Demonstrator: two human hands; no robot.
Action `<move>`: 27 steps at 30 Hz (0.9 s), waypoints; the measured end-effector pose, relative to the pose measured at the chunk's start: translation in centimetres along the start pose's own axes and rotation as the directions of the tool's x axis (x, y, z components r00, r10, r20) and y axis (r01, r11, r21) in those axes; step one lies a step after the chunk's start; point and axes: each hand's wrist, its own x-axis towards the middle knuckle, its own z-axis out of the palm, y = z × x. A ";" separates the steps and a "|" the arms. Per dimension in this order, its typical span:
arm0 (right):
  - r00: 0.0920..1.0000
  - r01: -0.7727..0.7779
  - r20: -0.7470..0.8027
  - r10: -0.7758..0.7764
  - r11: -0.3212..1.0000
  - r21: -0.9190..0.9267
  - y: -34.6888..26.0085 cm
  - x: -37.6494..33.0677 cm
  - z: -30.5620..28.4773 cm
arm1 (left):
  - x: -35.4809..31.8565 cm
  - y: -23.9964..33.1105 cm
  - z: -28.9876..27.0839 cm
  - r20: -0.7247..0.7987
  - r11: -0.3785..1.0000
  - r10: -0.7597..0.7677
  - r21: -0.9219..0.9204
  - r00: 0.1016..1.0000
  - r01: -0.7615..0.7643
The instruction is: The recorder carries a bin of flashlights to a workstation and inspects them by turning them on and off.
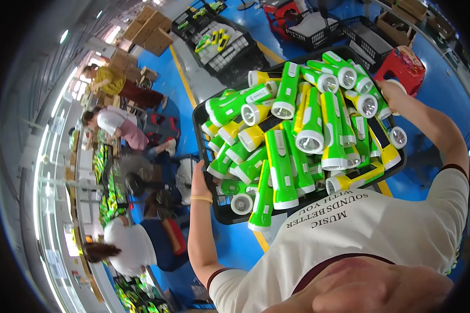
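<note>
In front of my body I hold up a black plastic crate (225,215), heaped above its rim with green and yellow flashlights with white trim. One green flashlight (282,169) lies across the near part of the heap, and a yellow and green one (385,141) lies along the right side. My left hand (199,180) is closed on the crate's left side, its fingers partly hidden by the wall. At the far right corner, my right hand (391,93) grips the crate's edge; most of those fingers are hidden behind it.
A red stool (403,68) stands just beyond my right hand. Ahead on the floor are black baskets (312,32) and a crate with a few flashlights (230,47). Along the left, several people sit or stand by a workbench; one in white (133,248) is nearest.
</note>
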 end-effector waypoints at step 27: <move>0.968 0.208 0.191 -0.163 0.947 -0.245 8.0 6.1 -14.1 | -22.9 -20.1 18.0 -0.493 0.940 0.330 0.249 0.805 -0.233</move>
